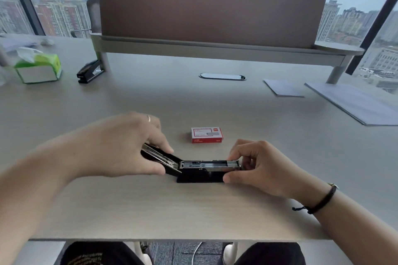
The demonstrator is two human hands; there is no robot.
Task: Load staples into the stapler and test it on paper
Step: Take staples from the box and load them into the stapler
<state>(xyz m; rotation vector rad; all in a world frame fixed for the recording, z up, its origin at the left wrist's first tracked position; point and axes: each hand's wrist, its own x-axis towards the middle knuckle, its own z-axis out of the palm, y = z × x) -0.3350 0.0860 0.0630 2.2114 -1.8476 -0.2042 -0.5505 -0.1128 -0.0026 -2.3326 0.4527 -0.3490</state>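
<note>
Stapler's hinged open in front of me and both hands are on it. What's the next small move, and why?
Probably free the right hand and reach for the red staple box just behind the stapler. The left hand already holds the top cover swung back, the metal channel lies exposed, and the box looks closed. Whether the channel already holds staples is unclear.

A pale wood-grain bench (193, 211) carried an opened black stapler (200, 173) near its front edge, with a red staple box (206, 135) just behind. Farther back, a second stapler (89, 72) and a green tissue box (38, 68) were seen at the left, and paper sheets (355, 103) at the right.
</note>
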